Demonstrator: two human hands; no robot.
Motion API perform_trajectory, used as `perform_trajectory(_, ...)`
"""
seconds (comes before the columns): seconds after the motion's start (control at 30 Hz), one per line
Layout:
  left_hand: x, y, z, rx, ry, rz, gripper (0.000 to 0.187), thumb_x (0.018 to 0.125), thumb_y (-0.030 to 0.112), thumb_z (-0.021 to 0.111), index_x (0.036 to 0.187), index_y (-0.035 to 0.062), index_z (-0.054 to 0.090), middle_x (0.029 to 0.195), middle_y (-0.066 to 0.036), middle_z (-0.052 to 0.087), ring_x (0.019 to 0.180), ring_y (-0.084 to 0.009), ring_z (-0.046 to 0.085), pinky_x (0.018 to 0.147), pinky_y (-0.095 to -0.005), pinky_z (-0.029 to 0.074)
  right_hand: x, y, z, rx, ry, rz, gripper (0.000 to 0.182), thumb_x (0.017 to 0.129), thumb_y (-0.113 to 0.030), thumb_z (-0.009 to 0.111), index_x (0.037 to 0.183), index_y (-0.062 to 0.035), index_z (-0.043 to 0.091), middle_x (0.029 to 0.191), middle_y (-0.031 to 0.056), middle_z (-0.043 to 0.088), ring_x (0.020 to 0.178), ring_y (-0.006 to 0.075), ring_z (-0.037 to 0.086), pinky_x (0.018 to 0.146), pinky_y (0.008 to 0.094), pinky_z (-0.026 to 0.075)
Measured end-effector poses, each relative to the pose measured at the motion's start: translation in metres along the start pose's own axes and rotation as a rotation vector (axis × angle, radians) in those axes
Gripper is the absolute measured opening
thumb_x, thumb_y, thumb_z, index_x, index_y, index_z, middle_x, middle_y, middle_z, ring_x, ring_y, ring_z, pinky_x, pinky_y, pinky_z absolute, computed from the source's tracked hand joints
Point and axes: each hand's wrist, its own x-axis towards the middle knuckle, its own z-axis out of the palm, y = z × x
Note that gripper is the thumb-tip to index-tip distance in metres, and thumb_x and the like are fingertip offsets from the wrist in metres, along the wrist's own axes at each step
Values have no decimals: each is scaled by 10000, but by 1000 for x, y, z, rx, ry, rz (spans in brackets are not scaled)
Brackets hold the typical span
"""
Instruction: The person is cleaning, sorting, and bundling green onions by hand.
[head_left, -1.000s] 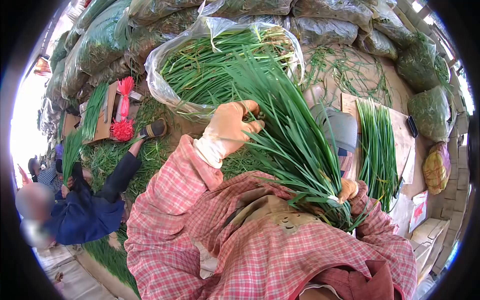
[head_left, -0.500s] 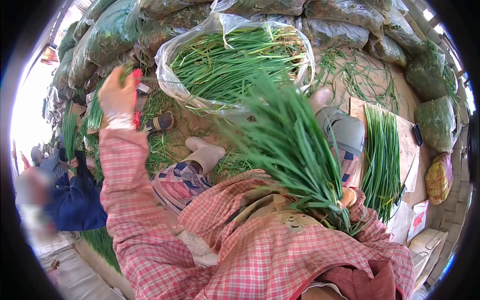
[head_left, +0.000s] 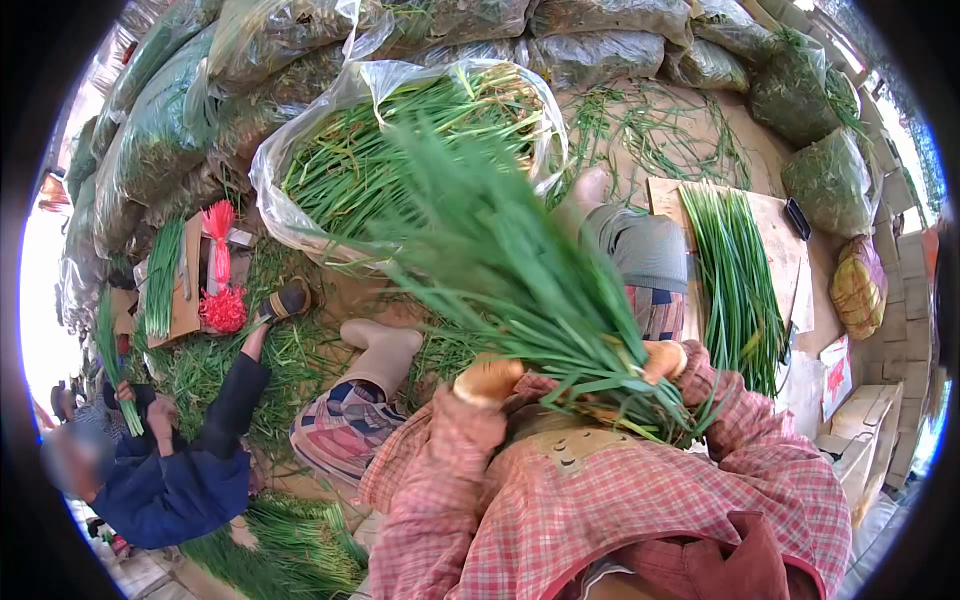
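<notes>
A large bunch of chives [head_left: 560,290] slants up and left over my lap, its leaf tips blurred by motion. My right hand [head_left: 663,360] grips it near the root end, thumb side showing. My left hand [head_left: 490,380] is at the left edge of the same bunch, right by the lower leaves; its fingers are hidden or blurred. Loose leaves and stalk ends hang down in front of my checked shirt. To the right, more chives [head_left: 735,270] lie in a neat row on a wooden board [head_left: 668,195].
Ahead stands an open clear plastic bag [head_left: 270,185] full of chives. Filled bags [head_left: 590,55] are stacked behind it. At left, red ties [head_left: 220,260] lie on a small board, and a co-worker [head_left: 180,490] sits holding chives. Loose leaves litter the floor.
My left hand has come down from the upper left, near the red ties, to the bunch. The bunch in my right hand has swung slightly left, and the view has shifted.
</notes>
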Motion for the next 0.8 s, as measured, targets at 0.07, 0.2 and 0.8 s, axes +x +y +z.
perform_trajectory(0.07, 23, 21, 23, -368, 26, 144, 1046, 633, 422, 742, 1389, 134, 81, 1406, -202, 169, 1257, -367, 261, 1011, -442, 300, 18, -11, 17, 102, -13, 229, 693, 616, -200, 741, 1210, -13, 439, 1089, 86, 548, 944, 170, 526, 830, 301, 418)
perform_trajectory(0.2, 28, 51, 7, -220, -11, 492, 1027, 666, 560, 657, 1394, 140, 66, 1366, -226, 247, 1123, -352, 451, 971, -502, 345, 33, -10, 23, 235, 11, 424, 663, 640, -188, 713, 1215, 1, 443, 1098, 127, 569, 937, 204, 573, 835, 335, 451)
perform_trajectory(0.8, -12, 118, -1, -122, 338, 442, 304, 842, 378, 551, 785, 81, 525, 487, 76, 222, 428, -74, 264, 496, -277, 350, 60, -27, 24, 16, -144, 295, 713, 603, -187, 763, 1209, 1, 438, 1088, 96, 566, 942, 192, 545, 844, 321, 431)
